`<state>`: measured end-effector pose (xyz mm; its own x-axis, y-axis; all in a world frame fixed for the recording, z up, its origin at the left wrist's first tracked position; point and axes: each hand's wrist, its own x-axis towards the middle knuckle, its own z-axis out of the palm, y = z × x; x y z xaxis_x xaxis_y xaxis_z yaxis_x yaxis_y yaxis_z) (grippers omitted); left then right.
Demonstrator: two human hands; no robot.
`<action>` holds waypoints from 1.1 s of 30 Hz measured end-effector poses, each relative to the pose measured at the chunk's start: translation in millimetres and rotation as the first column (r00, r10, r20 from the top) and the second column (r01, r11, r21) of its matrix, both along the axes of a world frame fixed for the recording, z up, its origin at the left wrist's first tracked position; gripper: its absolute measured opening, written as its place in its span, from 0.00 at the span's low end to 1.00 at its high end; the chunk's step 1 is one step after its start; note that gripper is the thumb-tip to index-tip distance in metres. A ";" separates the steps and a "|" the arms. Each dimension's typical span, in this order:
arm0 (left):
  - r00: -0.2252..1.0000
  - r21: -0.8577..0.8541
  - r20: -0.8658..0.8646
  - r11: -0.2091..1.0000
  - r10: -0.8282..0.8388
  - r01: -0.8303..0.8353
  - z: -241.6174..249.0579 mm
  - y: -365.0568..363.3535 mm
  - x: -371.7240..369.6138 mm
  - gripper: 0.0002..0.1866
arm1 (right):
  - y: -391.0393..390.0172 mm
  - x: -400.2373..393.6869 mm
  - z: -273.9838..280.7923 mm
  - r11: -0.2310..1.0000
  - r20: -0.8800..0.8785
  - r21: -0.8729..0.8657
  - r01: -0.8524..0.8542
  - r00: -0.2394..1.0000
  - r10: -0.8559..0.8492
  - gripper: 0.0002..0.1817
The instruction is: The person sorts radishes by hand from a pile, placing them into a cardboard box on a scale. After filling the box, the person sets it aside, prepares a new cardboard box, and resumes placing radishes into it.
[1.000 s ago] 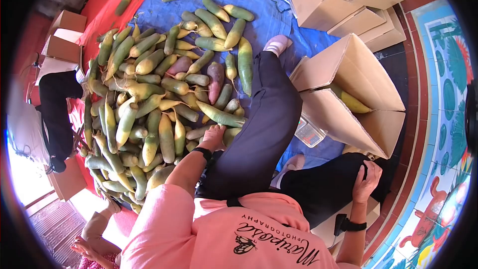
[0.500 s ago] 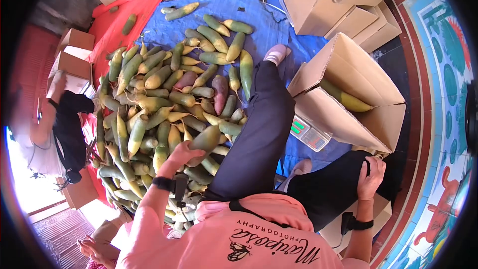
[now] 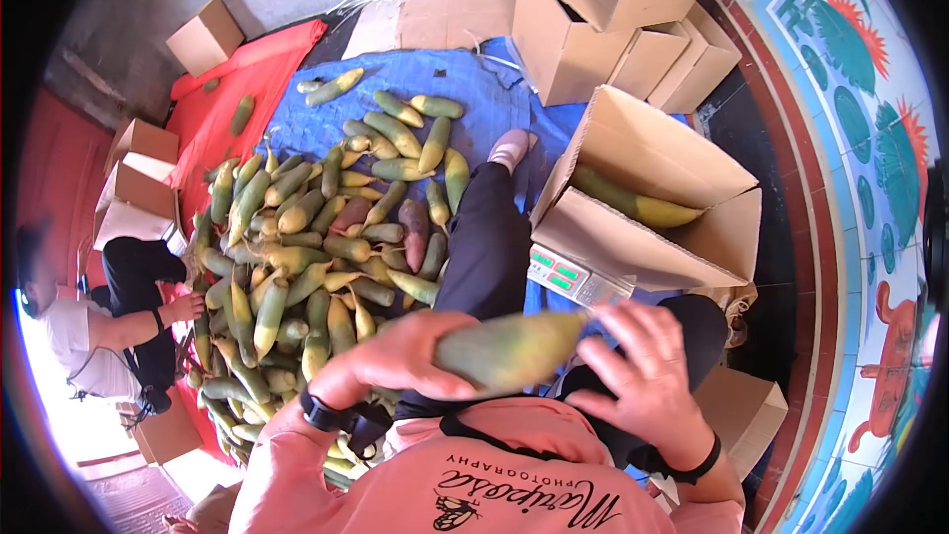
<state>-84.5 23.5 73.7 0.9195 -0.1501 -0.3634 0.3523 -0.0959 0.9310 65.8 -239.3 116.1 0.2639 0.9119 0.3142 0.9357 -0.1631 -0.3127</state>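
Observation:
A large green radish [image 3: 514, 351] is gripped at its left end by my left hand [image 3: 410, 356], above my lap. My right hand [image 3: 638, 366] is raised by the radish's right tip, fingers spread; whether it touches the tip is unclear. A big heap of green radishes [image 3: 297, 267], with a few purple ones [image 3: 413, 234] among them, lies to the left of my leg. To the right, an open cardboard box [image 3: 652, 247] holds a green-yellow radish [image 3: 633, 200]. The box rests on a scale [image 3: 568, 277] with a lit green display.
Stacked cardboard boxes [image 3: 613, 30] stand beyond the open box. A blue tarp [image 3: 336, 129] and a red sheet [image 3: 267, 69] cover the floor. At the left a person [image 3: 99, 326] sits by the heap, one hand at its edge. Another box [image 3: 741, 410] is behind my right arm.
My left hand has lifted the radish from the heap and brought it right, over my lap. My right hand has left my knee and risen beside it. The view has shifted.

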 end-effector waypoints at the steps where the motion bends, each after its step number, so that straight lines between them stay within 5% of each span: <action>1: 0.994 -0.009 0.032 0.995 -0.104 0.104 -2.9 -8.9 10.2 0.39 | 3.1 -1.9 0.6 0.999 -0.021 -0.029 -0.045 0.999 0.045 0.36; 3: 0.959 0.027 0.110 0.966 -0.259 0.258 -6.3 -24.2 27.8 0.39 | -0.3 -3.6 -4.5 0.986 -0.148 -0.132 -0.099 0.986 0.079 0.39; 11: 0.948 -0.117 -0.022 0.942 -0.319 0.314 -19.9 -37.7 69.5 0.40 | -40.2 6.1 -24.7 0.946 -0.396 -0.314 0.078 0.895 -0.206 0.39; 13: 0.996 -0.449 0.013 0.890 -0.086 0.082 -21.6 -39.8 75.1 0.42 | -47.2 20.5 -21.1 0.979 -0.691 -0.141 0.151 0.692 -0.206 0.34; 14: 0.997 -0.456 0.068 0.887 -0.045 0.071 -31.6 -39.0 77.2 0.45 | -52.2 27.5 -22.4 0.967 -0.807 -0.144 0.212 0.540 -0.239 0.30; 15: 0.997 -0.544 0.044 0.838 0.068 -0.033 -31.0 -42.5 78.8 0.45 | -62.4 37.6 -32.0 0.959 -0.841 -0.136 0.248 0.483 -0.244 0.31; 17: 0.991 -0.441 0.121 0.898 0.052 0.007 -36.5 -27.0 87.3 0.42 | -68.5 60.7 -26.8 0.927 -0.894 -0.061 0.369 0.393 -0.215 0.32; 19: 0.976 -0.409 0.177 0.912 0.126 -0.044 -42.6 -24.6 92.1 0.38 | -68.7 80.7 -5.8 0.847 -0.905 -0.106 0.521 0.302 -0.299 0.32; 23: 0.955 -0.377 0.181 0.914 0.234 -0.152 -72.6 -28.2 90.4 0.30 | -71.6 152.2 -3.0 0.721 -0.661 -0.263 0.642 0.424 -0.619 0.29; 26: 0.940 -0.425 0.189 0.887 0.283 -0.181 -74.6 -27.4 90.2 0.24 | -66.9 205.7 -27.4 0.604 -0.320 -0.451 0.657 0.513 -0.796 0.29; 33: 0.934 -0.408 0.231 0.899 0.272 -0.161 -83.2 -25.6 90.5 0.22 | -28.1 264.7 -98.3 0.460 -0.248 -0.724 0.515 0.428 -0.869 0.31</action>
